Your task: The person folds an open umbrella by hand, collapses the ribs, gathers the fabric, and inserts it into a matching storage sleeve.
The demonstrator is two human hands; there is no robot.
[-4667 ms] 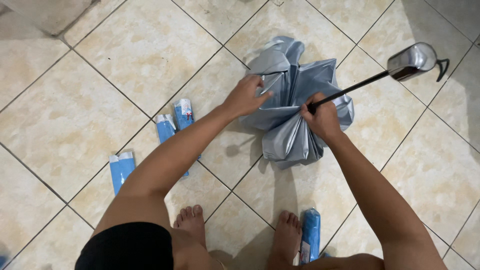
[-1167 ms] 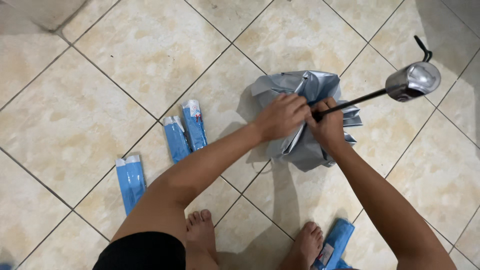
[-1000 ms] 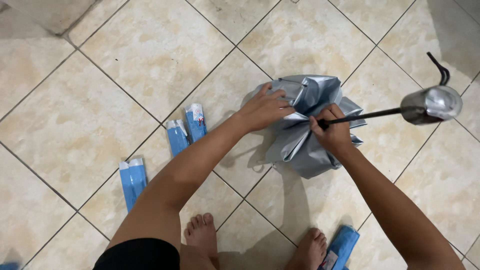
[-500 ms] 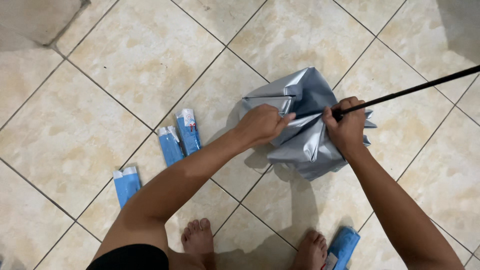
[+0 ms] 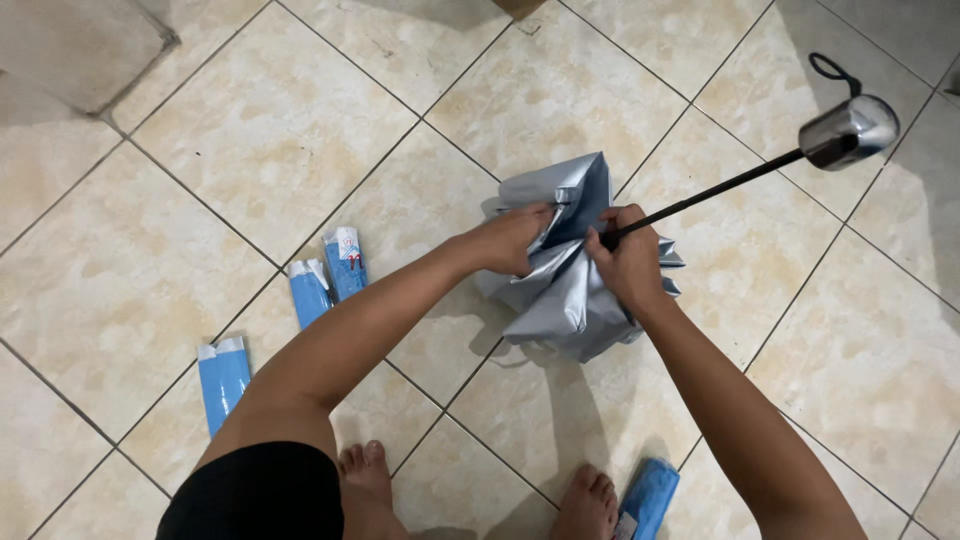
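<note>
A collapsed silver-grey umbrella (image 5: 566,300) stands canopy-down on the tiled floor. Its thin black shaft (image 5: 720,188) slants up to the right and ends in a shiny silver handle (image 5: 850,131) with a black wrist loop. My left hand (image 5: 510,240) pinches a fold of the canopy fabric near the top. My right hand (image 5: 625,262) grips the bunched fabric around the shaft's lower end. The two hands sit close together over the canopy.
Two blue-and-white flat sleeves (image 5: 330,275) lie side by side on the floor at left, a third (image 5: 222,378) further down-left, and another blue sleeve (image 5: 648,497) beside my right foot (image 5: 587,503). A darker floor slab (image 5: 75,45) fills the top-left corner.
The shaft has swung so the silver handle is back in view at upper right. My left hand has shifted across the canopy folds, gathering fabric. My right hand stays on the shaft base.
</note>
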